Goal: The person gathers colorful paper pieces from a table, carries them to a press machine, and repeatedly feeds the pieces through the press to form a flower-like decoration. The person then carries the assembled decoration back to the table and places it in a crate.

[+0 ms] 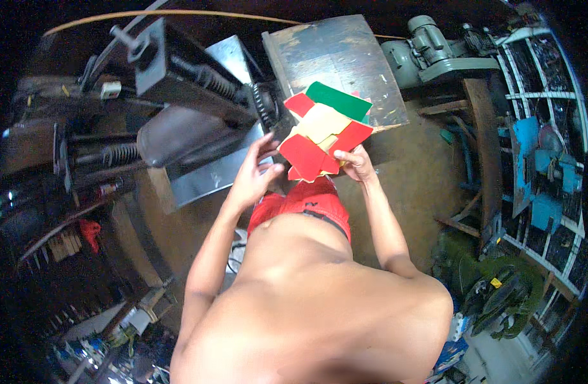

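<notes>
A loose stack of flat cut pieces is held out in front of me, above my red shorts. A green piece [339,101] lies at its far end, pale yellow pieces [322,123] are in the middle, and red pieces [300,153] stick out at the near and left sides. Their material is hard to tell. My right hand [358,164] grips the near right edge, thumb on top and fingers underneath. At the stack's left side is my left hand [257,169], fingers apart with nothing in them, close to the red edge.
A dark machine with coil springs [207,77] stands to the left, with a shiny metal plate [201,182] at its base. Beyond the stack is a worn wooden board [329,45]. A grey-green motor [428,35] is at far right, near a white metal lattice [540,96].
</notes>
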Tool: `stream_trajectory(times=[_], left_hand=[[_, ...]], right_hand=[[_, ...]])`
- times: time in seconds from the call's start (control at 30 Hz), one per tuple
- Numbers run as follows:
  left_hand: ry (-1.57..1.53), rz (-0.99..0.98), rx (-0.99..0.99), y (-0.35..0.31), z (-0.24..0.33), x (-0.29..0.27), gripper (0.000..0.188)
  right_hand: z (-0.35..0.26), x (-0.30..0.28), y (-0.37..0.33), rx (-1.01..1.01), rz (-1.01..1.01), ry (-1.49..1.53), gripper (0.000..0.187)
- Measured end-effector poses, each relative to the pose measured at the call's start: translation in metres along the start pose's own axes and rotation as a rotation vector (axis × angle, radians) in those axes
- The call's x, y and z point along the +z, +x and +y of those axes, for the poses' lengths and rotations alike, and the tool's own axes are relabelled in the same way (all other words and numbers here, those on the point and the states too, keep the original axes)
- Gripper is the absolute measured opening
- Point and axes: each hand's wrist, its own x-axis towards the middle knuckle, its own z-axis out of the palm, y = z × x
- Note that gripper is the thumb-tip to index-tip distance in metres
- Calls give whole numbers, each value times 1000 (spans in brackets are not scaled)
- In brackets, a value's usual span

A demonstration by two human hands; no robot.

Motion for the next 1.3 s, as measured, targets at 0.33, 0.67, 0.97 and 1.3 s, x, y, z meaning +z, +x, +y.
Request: stream_trajectory(times=[0.33,0.67,0.97,1.3], left_hand=[[204,176,-19,-82,20,-60,19],[27,344,111,-157,13,-133,17],[-66,595,337,-215,-10,-223,13],[-278,638,-378,-252,-202,-297,24]], right_hand=[[82,110,-42,22,-23,184,53],[141,189,-55,42,-20,-1,63],[166,225,-60,-10,12,-22,55],[166,231,-75,-168,135,54,48]])
